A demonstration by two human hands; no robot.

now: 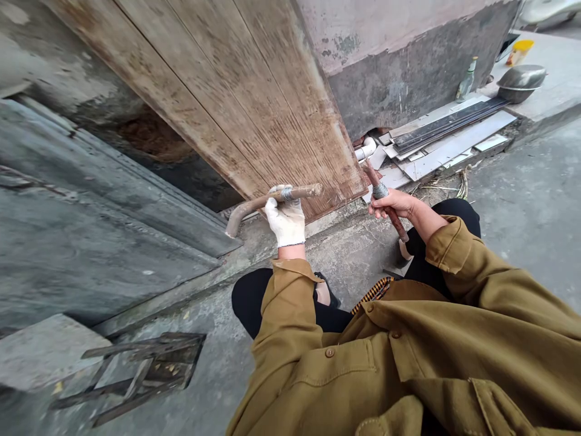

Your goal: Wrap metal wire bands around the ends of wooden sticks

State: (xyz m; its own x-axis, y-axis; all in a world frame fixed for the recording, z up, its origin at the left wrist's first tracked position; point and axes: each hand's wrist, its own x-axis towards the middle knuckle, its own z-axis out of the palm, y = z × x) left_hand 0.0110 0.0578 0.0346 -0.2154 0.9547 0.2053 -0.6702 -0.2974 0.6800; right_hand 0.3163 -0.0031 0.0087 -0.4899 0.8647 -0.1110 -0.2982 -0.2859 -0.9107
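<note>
My left hand (287,219), in a white knitted glove, is closed around a curved wooden stick (254,209) with silvery wire wound about it near the fingers. The stick's bent end points down to the left, its straight end to the right. Bare fingers of my right hand (394,204) grip a shorter reddish-brown stick (396,224), which also has a coil of wire (380,191) around it. Both sticks are held apart in front of my knees. Behind them, a weathered wooden board (254,103) leans with its lower edge near the ground; fine bristle-like bits show near that edge.
Right of the board, tile strips (458,145) lie along the wall with a white pipe (365,149), a glass bottle (466,82), a metal basin (521,82) and a yellow tub (520,53). A wooden stool (136,369) lies at lower left, below a grey panel (100,224).
</note>
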